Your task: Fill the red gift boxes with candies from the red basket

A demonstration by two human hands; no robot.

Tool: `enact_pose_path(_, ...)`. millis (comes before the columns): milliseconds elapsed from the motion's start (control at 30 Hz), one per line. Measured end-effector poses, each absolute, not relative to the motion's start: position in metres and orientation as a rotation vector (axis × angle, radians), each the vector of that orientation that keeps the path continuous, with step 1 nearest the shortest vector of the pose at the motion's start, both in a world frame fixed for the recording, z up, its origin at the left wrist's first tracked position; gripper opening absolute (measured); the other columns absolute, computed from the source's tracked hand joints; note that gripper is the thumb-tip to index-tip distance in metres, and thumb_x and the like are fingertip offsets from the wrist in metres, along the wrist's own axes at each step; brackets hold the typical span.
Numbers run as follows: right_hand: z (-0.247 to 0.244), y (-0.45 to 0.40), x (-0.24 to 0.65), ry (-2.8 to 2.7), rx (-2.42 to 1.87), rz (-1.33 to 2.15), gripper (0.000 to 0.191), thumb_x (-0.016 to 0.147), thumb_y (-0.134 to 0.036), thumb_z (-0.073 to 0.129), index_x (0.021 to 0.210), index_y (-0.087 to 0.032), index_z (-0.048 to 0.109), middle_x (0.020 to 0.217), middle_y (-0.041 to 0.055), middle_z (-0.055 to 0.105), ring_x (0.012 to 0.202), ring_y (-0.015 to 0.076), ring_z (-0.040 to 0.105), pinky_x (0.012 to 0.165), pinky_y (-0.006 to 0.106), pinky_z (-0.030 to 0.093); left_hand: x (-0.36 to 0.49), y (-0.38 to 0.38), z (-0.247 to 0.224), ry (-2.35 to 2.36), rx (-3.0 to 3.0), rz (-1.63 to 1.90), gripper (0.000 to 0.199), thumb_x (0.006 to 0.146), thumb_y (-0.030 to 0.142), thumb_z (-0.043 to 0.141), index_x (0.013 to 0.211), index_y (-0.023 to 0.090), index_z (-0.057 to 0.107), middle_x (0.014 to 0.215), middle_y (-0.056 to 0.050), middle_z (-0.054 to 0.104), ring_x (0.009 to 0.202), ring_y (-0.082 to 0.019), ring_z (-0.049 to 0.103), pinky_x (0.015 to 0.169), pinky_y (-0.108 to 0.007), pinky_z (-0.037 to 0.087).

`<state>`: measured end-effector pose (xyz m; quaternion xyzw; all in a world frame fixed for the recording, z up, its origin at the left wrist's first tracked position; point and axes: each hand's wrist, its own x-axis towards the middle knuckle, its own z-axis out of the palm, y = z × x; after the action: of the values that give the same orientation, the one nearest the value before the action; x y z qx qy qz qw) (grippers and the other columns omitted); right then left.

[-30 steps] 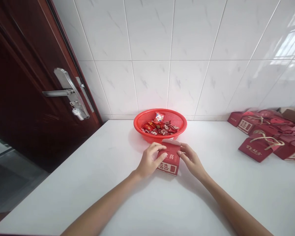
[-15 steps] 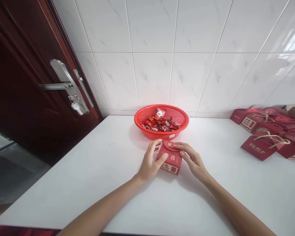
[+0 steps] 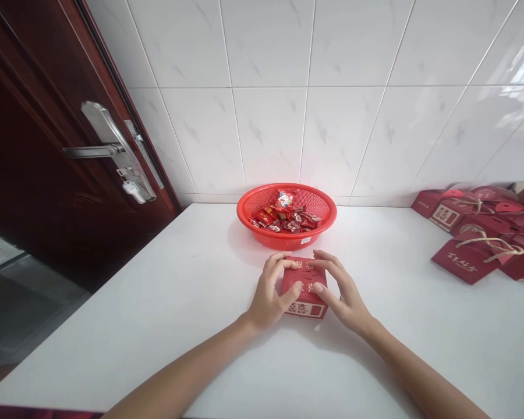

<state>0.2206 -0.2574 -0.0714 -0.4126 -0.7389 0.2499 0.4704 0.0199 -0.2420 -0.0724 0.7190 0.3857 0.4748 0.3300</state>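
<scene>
A small red gift box [image 3: 304, 276] with gold lettering on its top rests on the white table, a cream printed panel facing me. My left hand [image 3: 269, 292] curves round its left side, fingers at the far edge and thumb on the top. On the other side my right hand [image 3: 346, 295] holds it likewise, thumb pressing the top and fingers over the far right edge. The box's top looks flat between the two thumbs. Just behind it stands a red plastic basket [image 3: 288, 240] with several wrapped sweets [image 3: 286, 218] inside.
Several red gift boxes [image 3: 471, 256] with rope handles are grouped at the right of the white table [image 3: 192, 273]. A white tiled wall [image 3: 271, 134] rises behind. At left is a dark wooden door [image 3: 35, 116] with a metal handle [image 3: 91, 151] and keys.
The rounded flap that stood up at the box's far end now lies down on its top. My right thumb has moved onto the top, and the box is turned a little straighter.
</scene>
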Motion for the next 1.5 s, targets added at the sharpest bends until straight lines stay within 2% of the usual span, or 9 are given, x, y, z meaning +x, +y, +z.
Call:
enact_pose_path(200, -0.073, -0.26, 0.221, -1.825, -1.022, 0.568, 0.042, 0.096, -0.049, 0.058, 0.133, -0.029, 0.052, 0.147, 0.0136, 0.052, 0.138, 0.0324, 0.05, 0.11, 0.047, 0.046, 0.021, -0.245, -0.073, 1.026, 1.886, 1.24, 0.024, 0.087, 0.035, 0.063, 0.107, 0.022, 0.062, 0.132, -0.012, 0.051, 0.129, -0.029, 0.05, 0.108, -0.047, 0.044)
enact_pose_path(400, -0.077, -0.261, 0.221, -1.91, -0.965, 0.524, 0.061, 0.091, -0.053, 0.065, 0.143, -0.029, 0.043, 0.152, 0.0153, 0.046, 0.142, 0.035, 0.044, 0.113, 0.052, 0.043, 0.02, -0.245, -0.071, 1.053, 1.942, 1.246, 0.023, 0.087, 0.036, 0.062, 0.106, 0.022, 0.062, 0.13, -0.012, 0.053, 0.128, -0.03, 0.051, 0.109, -0.048, 0.044)
enact_pose_path(567, -0.077, -0.261, 0.221, -1.942, -0.988, 0.504, 0.057, 0.092, -0.048, 0.066, 0.141, -0.031, 0.044, 0.154, 0.0154, 0.043, 0.143, 0.0361, 0.043, 0.112, 0.054, 0.045, 0.019, -0.246, -0.07, 1.052, 1.937, 1.228, 0.025, 0.088, 0.037, 0.061, 0.107, 0.023, 0.062, 0.131, -0.012, 0.053, 0.13, -0.03, 0.049, 0.109, -0.048, 0.044)
enact_pose_path(733, -0.074, -0.261, 0.224, -1.916, -1.022, 0.484, 0.067, 0.09, -0.047, 0.07, 0.145, -0.031, 0.037, 0.155, 0.0162, 0.043, 0.144, 0.0369, 0.043, 0.113, 0.056, 0.044, 0.017, -0.247, -0.069, 1.04, 1.939, 1.184, 0.026, 0.088, 0.037, 0.062, 0.11, 0.023, 0.061, 0.135, -0.013, 0.051, 0.133, -0.032, 0.048, 0.111, -0.049, 0.042)
enact_pose_path(1067, -0.078, -0.26, 0.229, -1.915, -1.013, 0.465, 0.072, 0.089, -0.046, 0.071, 0.149, -0.031, 0.033, 0.156, 0.0149, 0.043, 0.145, 0.0351, 0.042, 0.113, 0.052, 0.046, 0.011, -0.244, -0.074, 0.949, 1.975, 1.127, 0.04, 0.084, 0.042, 0.065, 0.118, 0.023, 0.059, 0.142, -0.014, 0.044, 0.138, -0.035, 0.042, 0.112, -0.052, 0.04)
enact_pose_path(1500, -0.078, -0.26, 0.23, -1.929, -1.031, 0.502, 0.073, 0.09, -0.047, 0.069, 0.15, -0.031, 0.032, 0.157, 0.0136, 0.042, 0.146, 0.0347, 0.042, 0.114, 0.051, 0.045, 0.009, -0.241, -0.075, 0.952, 2.03, 1.106, 0.039, 0.084, 0.04, 0.065, 0.119, 0.024, 0.057, 0.144, -0.014, 0.044, 0.137, -0.034, 0.044, 0.112, -0.051, 0.041)
